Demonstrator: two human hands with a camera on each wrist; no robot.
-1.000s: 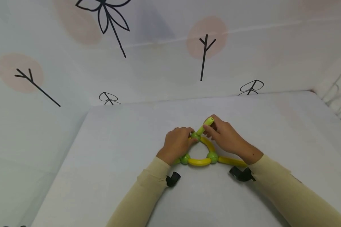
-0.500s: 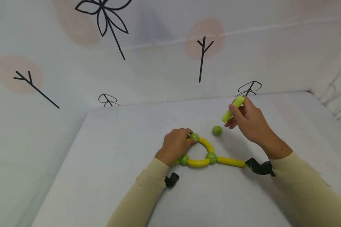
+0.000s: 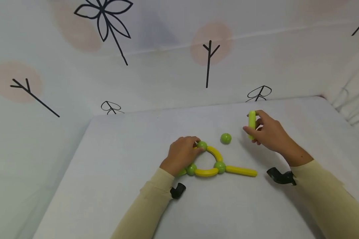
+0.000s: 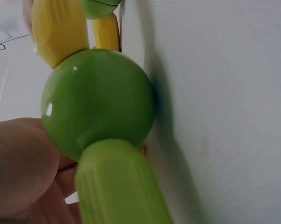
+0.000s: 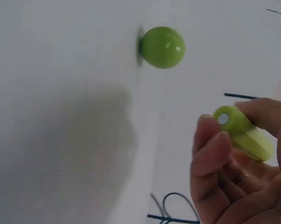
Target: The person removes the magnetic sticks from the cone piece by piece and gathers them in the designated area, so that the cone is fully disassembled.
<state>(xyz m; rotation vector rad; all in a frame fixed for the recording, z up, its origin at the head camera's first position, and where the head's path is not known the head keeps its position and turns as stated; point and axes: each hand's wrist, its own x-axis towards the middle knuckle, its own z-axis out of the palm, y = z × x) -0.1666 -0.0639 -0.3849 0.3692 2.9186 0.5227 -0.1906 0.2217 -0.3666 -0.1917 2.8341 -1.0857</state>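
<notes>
My left hand (image 3: 179, 156) pinches a green ball (image 3: 202, 145) at the far side of a ring of balls and curved yellow rods (image 3: 206, 173); the hand hides the ring's left part. In the left wrist view, another green ball (image 4: 98, 100) joins a yellow rod (image 4: 61, 30) and a green rod (image 4: 119, 186). Above the table, my right hand (image 3: 272, 136) holds a light green rod (image 3: 251, 120) nearly upright between thumb and fingers. A silvery disc shows in that rod's end (image 5: 222, 119) in the right wrist view. A loose green ball (image 3: 225, 138) lies between the hands.
From the ring's right ball (image 3: 219, 167), a straight yellow rod (image 3: 241, 171) points right along the white table (image 3: 122, 186). Behind stands a pale cloth wall (image 3: 167, 79) with plant drawings. Each wrist carries a black camera mount (image 3: 282, 176).
My right hand has lifted the light green rod off the ring's far ball, carried it right and turned it upright. The loose ball has come into view. My left hand keeps its hold.
</notes>
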